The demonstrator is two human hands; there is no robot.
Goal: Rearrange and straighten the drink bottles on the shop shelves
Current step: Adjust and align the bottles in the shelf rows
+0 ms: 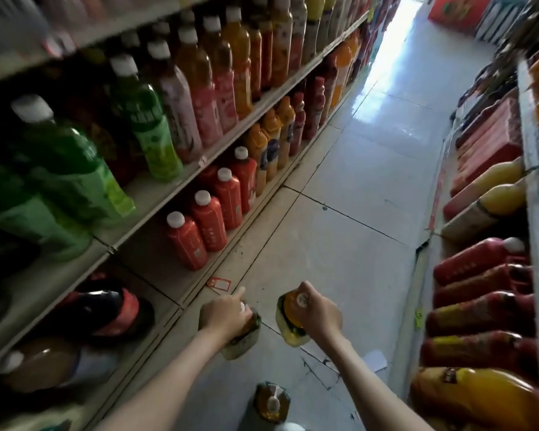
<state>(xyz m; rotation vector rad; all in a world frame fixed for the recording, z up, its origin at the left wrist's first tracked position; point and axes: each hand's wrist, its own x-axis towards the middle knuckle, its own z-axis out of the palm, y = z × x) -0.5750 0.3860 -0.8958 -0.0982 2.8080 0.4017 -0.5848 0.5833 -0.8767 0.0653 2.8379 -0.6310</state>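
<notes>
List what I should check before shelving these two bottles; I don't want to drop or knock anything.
1. Left hand grip: fingers curled round the top of the dark-labelled bottle. Ok.
2. Right hand grip: wrapped round the neck of the orange bottle. Ok.
3. Room on the bottom shelf: bare patch beside the red bottles. Ok.
4. Floor below the arms: a third bottle stands there. Not ok.
5. Price tag: lies on the floor at the shelf foot. Not ok.
6. Caps tight: cannot tell.
</notes>
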